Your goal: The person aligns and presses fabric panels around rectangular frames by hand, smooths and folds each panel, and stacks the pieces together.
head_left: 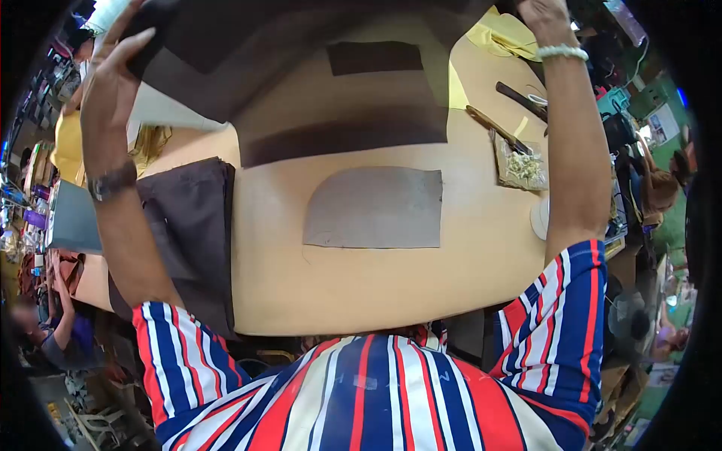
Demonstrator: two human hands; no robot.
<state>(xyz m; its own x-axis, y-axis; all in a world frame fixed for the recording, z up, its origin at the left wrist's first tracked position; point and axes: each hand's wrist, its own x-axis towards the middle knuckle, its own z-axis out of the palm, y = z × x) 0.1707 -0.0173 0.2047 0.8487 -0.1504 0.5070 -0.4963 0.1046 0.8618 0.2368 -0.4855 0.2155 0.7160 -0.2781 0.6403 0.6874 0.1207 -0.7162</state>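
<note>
Dark cloth (338, 128) raised over the table (338, 293)

The cloth spans the space between the person's two raised hands, blurred and running past the top of the view. The left hand (114, 79) is at its left side with fingers parted; whether they pinch it, I cannot tell. The right hand (543, 13) is cut off by the top edge, so its grip cannot be told either. Below the cloth, a grey piece (376, 210) with one rounded corner lies flat. Folded dark fabric (192, 225) rests to its left; a small tray (502, 179) of pale scraps sits to its right.
</note>
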